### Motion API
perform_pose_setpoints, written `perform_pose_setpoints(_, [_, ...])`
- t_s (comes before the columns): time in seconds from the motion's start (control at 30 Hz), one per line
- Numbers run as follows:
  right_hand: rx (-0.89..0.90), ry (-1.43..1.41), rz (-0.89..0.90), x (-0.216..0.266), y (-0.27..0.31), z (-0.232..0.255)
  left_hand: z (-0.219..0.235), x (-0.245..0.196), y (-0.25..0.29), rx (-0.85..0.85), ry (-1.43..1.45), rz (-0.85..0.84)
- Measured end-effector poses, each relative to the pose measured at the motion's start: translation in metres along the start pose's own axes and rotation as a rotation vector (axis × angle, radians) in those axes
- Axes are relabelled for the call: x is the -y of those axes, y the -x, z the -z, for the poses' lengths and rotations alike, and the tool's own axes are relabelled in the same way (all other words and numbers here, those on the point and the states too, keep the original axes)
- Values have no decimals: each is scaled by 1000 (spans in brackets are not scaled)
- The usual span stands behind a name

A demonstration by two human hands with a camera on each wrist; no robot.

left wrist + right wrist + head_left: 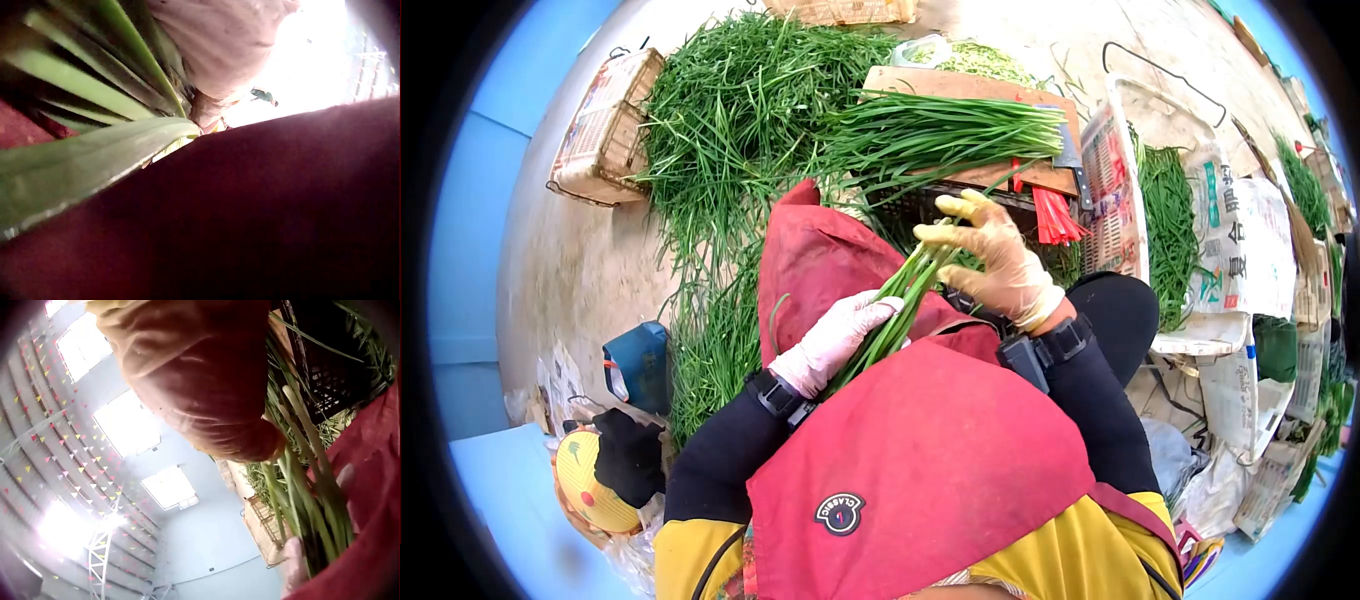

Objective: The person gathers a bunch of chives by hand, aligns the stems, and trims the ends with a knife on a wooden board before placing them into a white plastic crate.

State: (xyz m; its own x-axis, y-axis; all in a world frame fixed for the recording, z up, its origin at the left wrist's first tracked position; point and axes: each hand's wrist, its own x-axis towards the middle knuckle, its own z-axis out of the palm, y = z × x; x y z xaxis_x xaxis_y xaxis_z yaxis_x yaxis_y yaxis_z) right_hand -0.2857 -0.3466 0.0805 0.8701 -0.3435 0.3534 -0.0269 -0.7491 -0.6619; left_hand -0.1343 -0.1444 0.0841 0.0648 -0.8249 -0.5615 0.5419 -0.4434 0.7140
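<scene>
My left hand [840, 340], in a pale glove, grips a small bunch of garlic chives [912, 290] over the lap of a red apron [920, 440]. The pale stalk ends point up and away, toward the right hand. My right hand [1000, 258], in a yellowish glove, is at those ends with its fingers spread and pointing left. In the right wrist view, a gloved digit of it meets the stalks [306, 469], and left fingertips [294, 562] show round the bunch below. Flat green leaves [94, 150] lie close before the left wrist camera.
A large heap of chives [740, 110] lies on the floor ahead. Beyond the knees, a wooden board [1055, 180] bears a neat pile of chives [950, 125], a blade [1068, 140] and red strips [1055, 215]. Crates [605, 130] stand left and right [1105, 170].
</scene>
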Motion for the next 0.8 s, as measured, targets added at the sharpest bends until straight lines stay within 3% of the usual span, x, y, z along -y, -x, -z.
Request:
perform_pose_setpoints(0.07, [53,-114,93,-12,3,-17,-1,6,-6,-4,23,17])
perform_pose_setpoints(0.13, [58,-223,3,-23,9,-34,-1,9,-8,-10,47,32])
perform_pose_setpoints(0.2, [20,-242,25,-23,9,-35,1,9,-6,-17,67,49])
perform_pose_setpoints(0.27, [-12,-202,-129,-18,5,-27,4,14,-6,15,38,35])
perform_pose_setpoints(0.33, [-97,-212,-95,-22,5,-29,7,18,-7,55,7,17])
perform_pose_setpoints(0.4, [-79,24,212,-19,-1,-29,11,18,-7,13,-69,-20])
perform_pose_setpoints(0.47, [-129,-82,286,-1,-5,-17,-10,-8,3,-16,-226,17])
perform_pose_setpoints(0.5, [-70,-49,317,2,-5,-13,-15,-12,5,-14,-238,19])
perform_pose_setpoints(0.57, [-38,-89,246,2,0,-12,-9,1,-3,-13,-240,-68])
perform_pose_setpoints(0.67, [-39,-439,162,-12,5,-26,2,8,-6,2,-115,10])
perform_pose_setpoints(0.7, [-152,-397,215,-13,3,-25,4,9,-9,30,-108,-12])
perform_pose_setpoints(0.8, [-289,-363,-133,-25,14,-21,0,9,-6,29,-217,-49])
